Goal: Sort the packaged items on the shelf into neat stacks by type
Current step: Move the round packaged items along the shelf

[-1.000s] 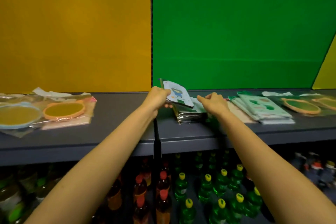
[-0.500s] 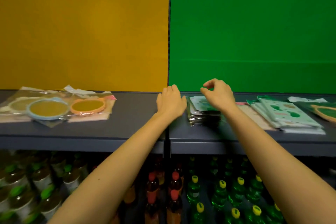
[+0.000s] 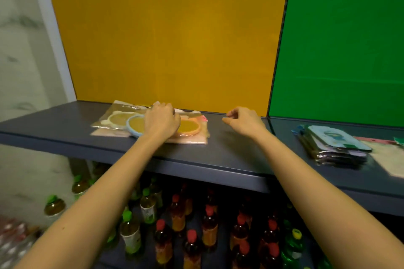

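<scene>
Plastic bags (image 3: 118, 121) with coloured rings inside are the target now. A second ago both hands were at the stack of packets (image 3: 334, 148) under the green panel, laying a card packet on top. Half a second ago they had let go. The view has since swung left, and that stack sits well off to the right, square enough (I'd call that type done).

My left hand (image 3: 161, 120) has landed on the bag pile under the yellow panel, between the blue ring (image 3: 135, 125) and the orange ring (image 3: 190, 126). Its fingers curl down over the far side. The tips are hidden behind the knuckles, so I can't tell if they pinch a bag or only press on it.

My right hand (image 3: 244, 123) hovers over bare shelf (image 3: 218, 155) just beside the pile. Its fingers are loosely curled, thumb near forefinger, with nothing in them.

My read: the next type is starting, and the bags lie fanned out and overlapping, not yet squared.

Hard to make out:
- How many bags there are, because the layers are clear and glare blurs their edges.
- The cream ring (image 3: 115, 118) is half covered by the blue one.
- The flat pink-edged packet (image 3: 384, 155) is cut off at the right edge of the frame.
- The bottles (image 3: 207, 225) below are dim.
</scene>
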Tool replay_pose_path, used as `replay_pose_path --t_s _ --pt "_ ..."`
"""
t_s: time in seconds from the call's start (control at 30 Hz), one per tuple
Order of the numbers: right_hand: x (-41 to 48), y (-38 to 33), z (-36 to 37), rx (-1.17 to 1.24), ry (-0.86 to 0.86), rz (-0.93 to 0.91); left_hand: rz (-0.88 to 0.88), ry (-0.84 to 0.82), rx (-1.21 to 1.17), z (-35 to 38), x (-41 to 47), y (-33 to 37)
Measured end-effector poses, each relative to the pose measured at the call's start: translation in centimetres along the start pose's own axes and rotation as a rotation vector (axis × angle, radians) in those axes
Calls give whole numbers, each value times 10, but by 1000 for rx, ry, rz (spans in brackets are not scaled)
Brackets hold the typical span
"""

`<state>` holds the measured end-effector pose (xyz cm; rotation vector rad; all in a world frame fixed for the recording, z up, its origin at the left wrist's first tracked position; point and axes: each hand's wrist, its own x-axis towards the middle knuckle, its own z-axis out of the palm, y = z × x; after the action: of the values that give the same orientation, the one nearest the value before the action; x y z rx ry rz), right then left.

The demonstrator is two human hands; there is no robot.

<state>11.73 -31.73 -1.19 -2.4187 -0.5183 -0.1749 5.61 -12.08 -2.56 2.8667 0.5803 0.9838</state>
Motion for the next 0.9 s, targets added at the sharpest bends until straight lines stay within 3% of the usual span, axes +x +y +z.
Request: replay_pose_path --t_s 0.2,0.47,0.67,0.9 --pt "11 -67 65 -57 -102 129 -62 -5 -25 -5 27 -104" --pt "19 -117 105 -194 -209 387 13 -37 -103 0 61 -187" --pt "36 -115 105 -251 -208 525 66 -210 -114 2 72 -185" --pt "41 -96 98 -67 -60 626 209 -647 46 9 80 -154"
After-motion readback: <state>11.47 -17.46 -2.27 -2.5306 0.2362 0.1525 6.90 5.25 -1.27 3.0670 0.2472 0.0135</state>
